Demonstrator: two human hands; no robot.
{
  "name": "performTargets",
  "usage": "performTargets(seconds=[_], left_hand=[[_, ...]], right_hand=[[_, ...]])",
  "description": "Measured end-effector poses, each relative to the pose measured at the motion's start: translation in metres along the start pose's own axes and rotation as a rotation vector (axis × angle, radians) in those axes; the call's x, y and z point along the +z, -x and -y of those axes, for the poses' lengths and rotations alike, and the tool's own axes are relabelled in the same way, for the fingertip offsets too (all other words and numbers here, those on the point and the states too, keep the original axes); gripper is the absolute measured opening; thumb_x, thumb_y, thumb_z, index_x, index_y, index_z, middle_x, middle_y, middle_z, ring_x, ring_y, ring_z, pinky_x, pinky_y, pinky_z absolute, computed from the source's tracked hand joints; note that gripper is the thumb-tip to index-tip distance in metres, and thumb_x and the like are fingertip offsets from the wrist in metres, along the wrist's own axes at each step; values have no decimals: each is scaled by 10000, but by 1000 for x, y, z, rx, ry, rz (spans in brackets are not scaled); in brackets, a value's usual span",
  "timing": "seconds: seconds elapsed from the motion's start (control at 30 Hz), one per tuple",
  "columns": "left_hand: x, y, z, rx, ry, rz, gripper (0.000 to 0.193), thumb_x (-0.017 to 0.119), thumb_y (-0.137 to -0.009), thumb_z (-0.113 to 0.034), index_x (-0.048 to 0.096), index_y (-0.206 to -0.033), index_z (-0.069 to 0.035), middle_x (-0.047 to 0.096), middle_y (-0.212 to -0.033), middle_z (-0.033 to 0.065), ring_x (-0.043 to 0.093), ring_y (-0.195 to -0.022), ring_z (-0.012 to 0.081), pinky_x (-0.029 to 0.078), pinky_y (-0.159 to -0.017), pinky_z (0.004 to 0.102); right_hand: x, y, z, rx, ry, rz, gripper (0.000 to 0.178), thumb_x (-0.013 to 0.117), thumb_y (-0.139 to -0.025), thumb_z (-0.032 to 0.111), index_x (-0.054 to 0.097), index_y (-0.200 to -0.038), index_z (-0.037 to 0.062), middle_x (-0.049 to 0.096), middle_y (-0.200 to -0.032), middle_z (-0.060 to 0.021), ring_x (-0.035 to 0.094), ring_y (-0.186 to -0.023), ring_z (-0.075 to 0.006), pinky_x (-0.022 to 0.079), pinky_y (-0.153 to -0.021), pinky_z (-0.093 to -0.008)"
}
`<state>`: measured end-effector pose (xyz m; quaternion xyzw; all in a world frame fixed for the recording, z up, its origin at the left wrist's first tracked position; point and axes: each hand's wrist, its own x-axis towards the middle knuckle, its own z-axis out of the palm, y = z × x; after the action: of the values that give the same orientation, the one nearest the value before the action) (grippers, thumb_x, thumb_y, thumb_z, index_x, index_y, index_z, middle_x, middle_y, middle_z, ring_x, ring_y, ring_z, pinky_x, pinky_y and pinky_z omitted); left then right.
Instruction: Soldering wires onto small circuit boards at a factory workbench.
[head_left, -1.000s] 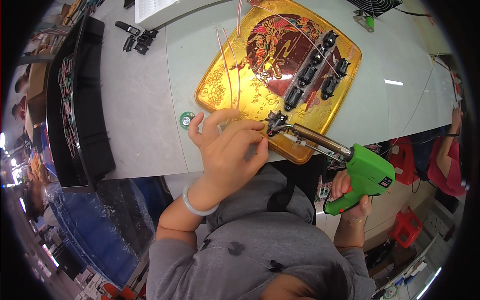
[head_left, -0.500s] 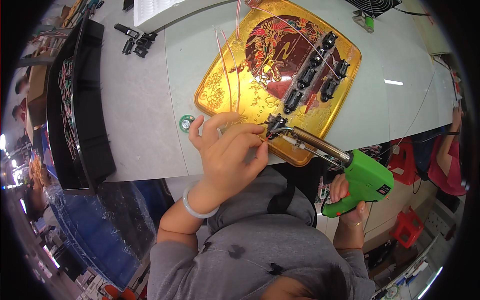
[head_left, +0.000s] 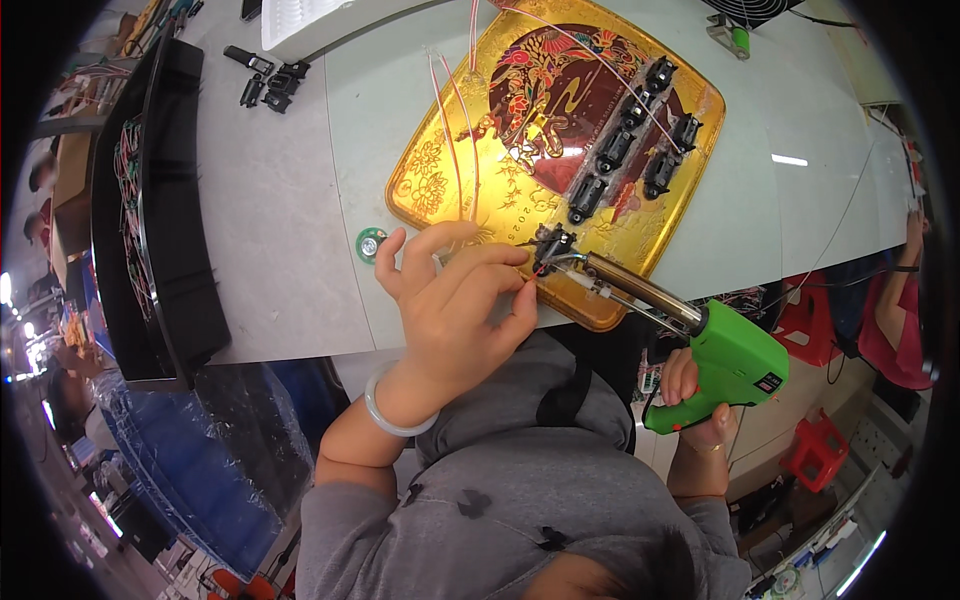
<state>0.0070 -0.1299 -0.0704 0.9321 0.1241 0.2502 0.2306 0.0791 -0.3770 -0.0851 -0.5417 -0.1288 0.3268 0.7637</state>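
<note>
The right hand [head_left: 712,430] grips a green plastic soldering gun [head_left: 738,350], its metal barrel [head_left: 645,287] slanting toward a black moulded part [head_left: 553,243] on an embossed golden tray [head_left: 425,195]; the left hand [head_left: 455,312] pinches a thin red wire [head_left: 541,271] at that part; beyond, black housings [head_left: 614,151] lie in two rows

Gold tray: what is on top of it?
On the gold tray lie two rows of black parts, another black part near its lower edge, and thin wires. The left hand and green soldering gun cover some of that edge; what is beneath them cannot be seen.
</note>
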Motion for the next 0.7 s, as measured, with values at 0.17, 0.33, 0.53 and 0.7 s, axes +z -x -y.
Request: performTargets(seconds=[0.17,0.33,0.53,0.7], left_hand=[[-1,-1,0,-3,-12,6,128,663,-595,-87,546,-605,-137,633,-808,-52,499,-955,223,219,-903,395],[0,0,0,1,-10,-1,127,661,-591,-85,546,-603,-137,633,-806,-55,500,-955,222,226,-898,391],[3,0,2,17,19,-23,161,673,-579,-91,529,-634,-139,600,-795,-66,496,-933,203,195,-906,399],[1,0,1,11,3,-16,145,667,-582,-85,536,-617,-137,615,-801,-60,499,-943,213,212,-902,396]], right_hand=[[-10,3,-3,23,-61,38,534,607,-687,514,491,-786,2,479,-654,-64,481,-585,-165,386,-511,-264],[2,-1,-1,16,3,5,492,548,-715,546,453,-676,64,403,-599,-27,372,-532,-111,306,-471,-220],[-1,4,-5,7,30,-11,493,549,-715,549,453,-674,68,404,-603,-27,373,-535,-110,302,-470,-223],[-13,9,-10,-10,5,94,539,623,-669,535,523,-805,23,493,-700,-40,489,-615,-158,373,-515,-250]])
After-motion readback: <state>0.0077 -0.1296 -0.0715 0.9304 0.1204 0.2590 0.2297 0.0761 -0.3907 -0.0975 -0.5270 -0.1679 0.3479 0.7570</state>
